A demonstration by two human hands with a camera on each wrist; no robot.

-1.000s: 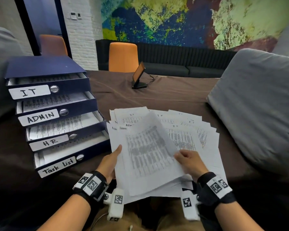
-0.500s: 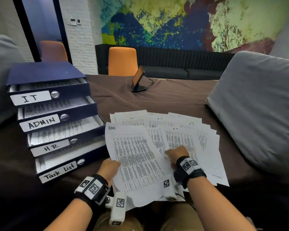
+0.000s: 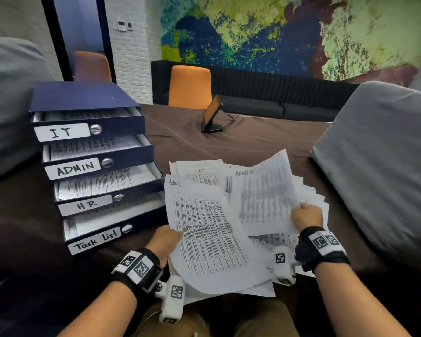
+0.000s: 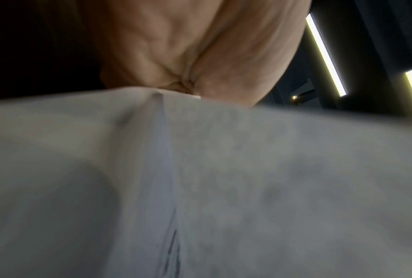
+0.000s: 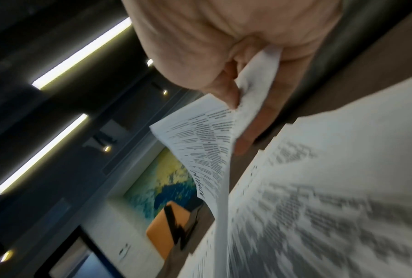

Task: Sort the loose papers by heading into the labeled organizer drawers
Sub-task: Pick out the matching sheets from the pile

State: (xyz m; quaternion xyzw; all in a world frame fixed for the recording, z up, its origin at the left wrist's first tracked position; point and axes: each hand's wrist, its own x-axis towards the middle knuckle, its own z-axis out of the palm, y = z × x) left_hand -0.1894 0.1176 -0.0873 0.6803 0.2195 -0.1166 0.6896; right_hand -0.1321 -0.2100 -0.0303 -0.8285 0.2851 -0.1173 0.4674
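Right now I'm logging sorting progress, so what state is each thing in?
IT drawer: part open, papers inside.
ADMIN drawer: pulled out, papers inside.
HR drawer: pulled out, papers inside.
Task List drawer: pulled out, papers inside.
Left hand: holds the Admin sheet by its edge.
Right hand: pinches the ADMIN sheet, lifted and curling.
Loose papers: fanned on the table, unsorted.

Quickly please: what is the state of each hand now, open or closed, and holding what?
Left hand: closed, holding the Admin sheet.
Right hand: closed, pinching the lifted ADMIN sheet.
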